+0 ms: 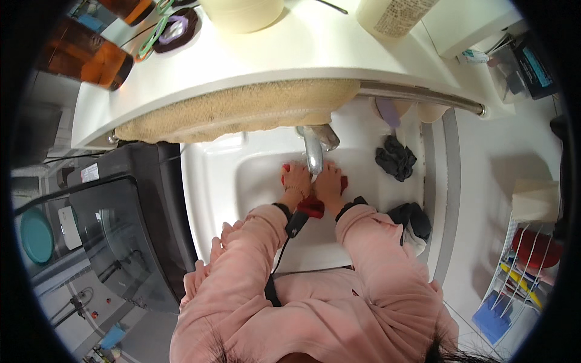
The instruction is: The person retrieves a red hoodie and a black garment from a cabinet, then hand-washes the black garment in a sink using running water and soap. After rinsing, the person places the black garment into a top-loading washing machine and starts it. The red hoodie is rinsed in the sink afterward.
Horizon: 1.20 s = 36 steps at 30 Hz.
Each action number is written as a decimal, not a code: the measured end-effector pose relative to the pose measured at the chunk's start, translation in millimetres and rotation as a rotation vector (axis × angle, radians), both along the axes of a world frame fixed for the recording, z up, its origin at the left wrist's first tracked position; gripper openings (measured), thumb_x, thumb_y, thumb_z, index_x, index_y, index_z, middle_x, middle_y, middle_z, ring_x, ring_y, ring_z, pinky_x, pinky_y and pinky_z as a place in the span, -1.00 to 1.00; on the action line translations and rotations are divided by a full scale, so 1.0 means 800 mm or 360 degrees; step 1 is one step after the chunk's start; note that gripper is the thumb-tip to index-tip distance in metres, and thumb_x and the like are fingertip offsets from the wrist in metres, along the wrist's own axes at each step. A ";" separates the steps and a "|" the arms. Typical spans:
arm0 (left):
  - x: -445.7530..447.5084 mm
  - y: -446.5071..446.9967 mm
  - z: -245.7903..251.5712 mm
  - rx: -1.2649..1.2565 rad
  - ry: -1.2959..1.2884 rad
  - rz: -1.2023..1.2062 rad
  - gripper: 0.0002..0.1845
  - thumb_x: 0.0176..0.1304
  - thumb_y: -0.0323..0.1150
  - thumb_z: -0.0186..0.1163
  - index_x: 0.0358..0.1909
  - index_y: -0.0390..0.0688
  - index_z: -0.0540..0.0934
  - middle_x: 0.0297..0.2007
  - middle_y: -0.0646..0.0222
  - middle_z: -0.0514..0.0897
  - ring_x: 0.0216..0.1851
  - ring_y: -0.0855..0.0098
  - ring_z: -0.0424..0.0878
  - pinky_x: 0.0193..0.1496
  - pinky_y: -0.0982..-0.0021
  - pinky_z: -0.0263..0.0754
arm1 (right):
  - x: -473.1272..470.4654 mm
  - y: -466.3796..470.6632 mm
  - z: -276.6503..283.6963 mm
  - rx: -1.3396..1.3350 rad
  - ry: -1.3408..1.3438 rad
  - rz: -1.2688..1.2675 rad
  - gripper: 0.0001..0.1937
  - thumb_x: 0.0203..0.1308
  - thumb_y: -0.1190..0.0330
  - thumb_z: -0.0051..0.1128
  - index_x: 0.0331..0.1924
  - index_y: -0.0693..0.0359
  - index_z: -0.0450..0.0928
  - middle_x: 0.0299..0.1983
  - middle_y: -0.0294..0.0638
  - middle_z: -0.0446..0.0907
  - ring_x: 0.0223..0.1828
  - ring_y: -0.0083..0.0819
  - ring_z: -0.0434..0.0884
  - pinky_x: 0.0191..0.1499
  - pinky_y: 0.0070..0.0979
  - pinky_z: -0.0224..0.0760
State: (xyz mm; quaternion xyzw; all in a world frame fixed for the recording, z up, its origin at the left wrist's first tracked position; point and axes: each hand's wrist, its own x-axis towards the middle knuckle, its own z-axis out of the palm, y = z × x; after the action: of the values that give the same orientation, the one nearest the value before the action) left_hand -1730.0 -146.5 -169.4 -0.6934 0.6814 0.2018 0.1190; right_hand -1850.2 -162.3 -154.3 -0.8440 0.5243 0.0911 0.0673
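Both of my hands are in the basin of a white sink, below a chrome faucet. My left hand holds a red cloth, which shows at its fingertips and between the wrists. My right hand grips the same red cloth, part of it showing at the hand's outer side. The two hands are close together, just under the spout. Black bands are at both wrists, and a small black device with a cable hangs near the left one.
A crumpled dark cloth and a black and white cloth lie on the sink's right ledge. A tan towel hangs on a metal rail above the faucet. A dark washing machine stands at left, a white wire rack at right.
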 end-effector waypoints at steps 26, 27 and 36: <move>0.006 0.044 -0.024 -0.0146 0.0547 0.0541 -0.55 0.25 -0.08 0.06 0.08 -0.12 0.37 0.12 0.09 0.33 0.13 0.00 0.27 0.11 -0.13 0.14 | 0.008 -0.019 -0.014 0.0278 -0.0126 0.0050 -0.69 0.17 0.19 0.02 -0.11 0.19 0.58 0.09 -0.05 0.44 0.21 0.06 0.29 0.08 0.03 0.26; 0.005 0.036 -0.023 -0.0067 0.0652 0.0749 -0.56 0.26 -0.06 0.06 0.04 -0.14 0.39 0.09 0.11 0.37 0.09 0.02 0.33 0.09 -0.08 0.19 | 0.011 -0.019 -0.007 0.0233 -0.0594 -0.0083 -0.69 0.16 0.18 0.04 -0.14 0.22 0.59 0.02 -0.03 0.48 0.15 0.07 0.34 0.08 -0.01 0.27; 0.039 0.054 0.055 0.0498 0.3251 0.2212 -0.46 0.41 -0.03 -0.10 0.31 -0.06 0.23 0.09 0.17 0.47 0.11 0.21 0.44 0.27 0.12 0.29 | 0.044 0.064 0.095 0.0361 -0.1630 0.0142 -0.69 0.19 0.24 0.02 -0.49 0.34 0.54 -0.39 -0.02 0.60 -0.34 0.03 0.57 -0.17 -0.13 0.38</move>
State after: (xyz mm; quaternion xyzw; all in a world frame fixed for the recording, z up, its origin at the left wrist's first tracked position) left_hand -1698.5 -103.6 -125.1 -0.4112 -0.0802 0.7475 -0.5155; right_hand -1815.0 -110.9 -78.1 -0.7893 0.3745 -0.2741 0.4021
